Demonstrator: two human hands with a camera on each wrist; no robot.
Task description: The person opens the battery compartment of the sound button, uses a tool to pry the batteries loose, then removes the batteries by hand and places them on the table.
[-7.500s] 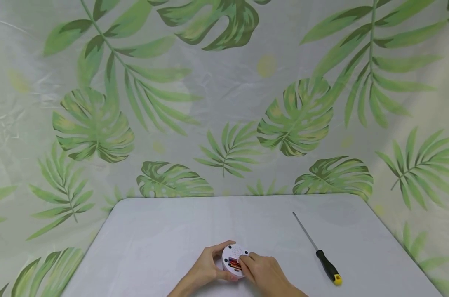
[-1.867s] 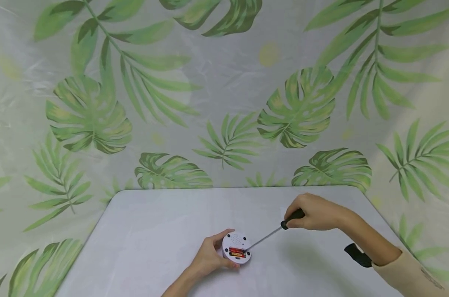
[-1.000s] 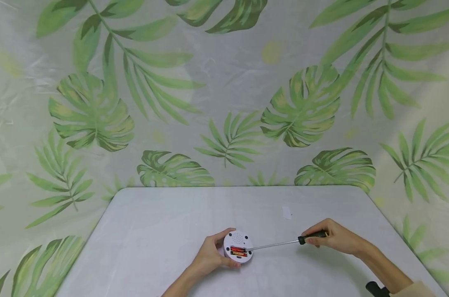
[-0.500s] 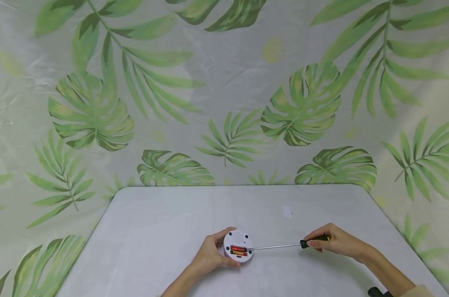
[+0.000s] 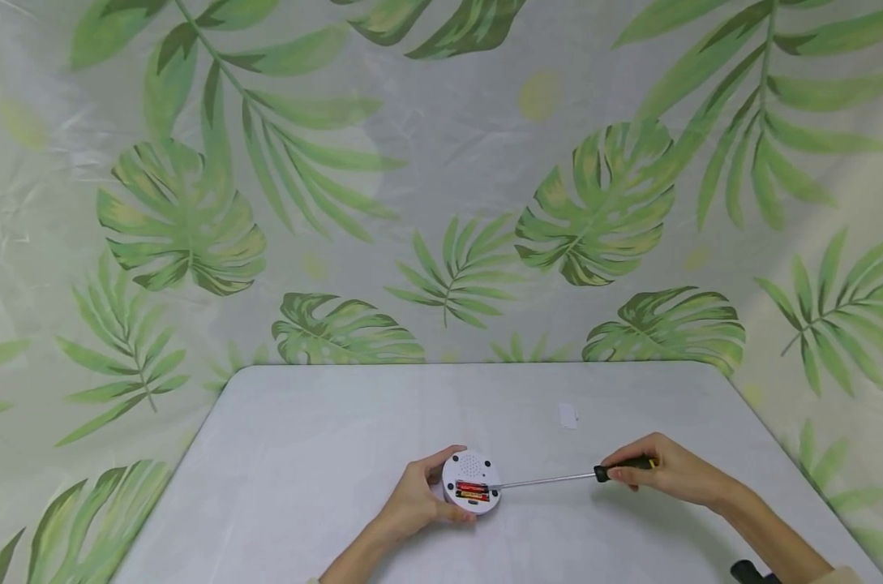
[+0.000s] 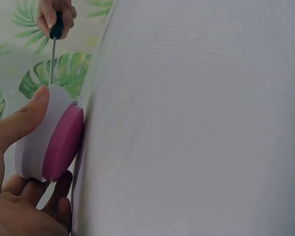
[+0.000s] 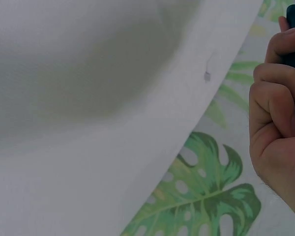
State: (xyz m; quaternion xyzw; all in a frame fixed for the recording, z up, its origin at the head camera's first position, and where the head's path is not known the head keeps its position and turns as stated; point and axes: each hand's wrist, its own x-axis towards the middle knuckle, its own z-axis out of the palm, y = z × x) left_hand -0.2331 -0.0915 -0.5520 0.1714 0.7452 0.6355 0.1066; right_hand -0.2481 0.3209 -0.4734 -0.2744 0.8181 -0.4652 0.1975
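A round white device [image 5: 473, 469] with a speaker grille and black feet faces up, its battery compartment uncovered. Several red batteries [image 5: 472, 491] lie in the compartment; their exact number is hard to tell. My left hand [image 5: 416, 499] holds the device by its rim, thumb on the near side and fingers on the far side. In the left wrist view the device's underside [image 6: 65, 142] is pink. My right hand [image 5: 667, 470] grips a screwdriver [image 5: 550, 480] by its black and yellow handle. The blade's tip meets the right end of the compartment; exact contact is too small to see.
A small thin white piece [image 5: 568, 415] lies on the white table [image 5: 324, 430], beyond the screwdriver. A leaf-patterned sheet [image 5: 448, 162] hangs behind the table. A black strap or mount [image 5: 749, 571] shows beside the right forearm.
Earlier the screwdriver lay on the table and the right hand was at the device. The right hand took it up, first held it steeply, then lowered it. Lately only slight handle shifts show.
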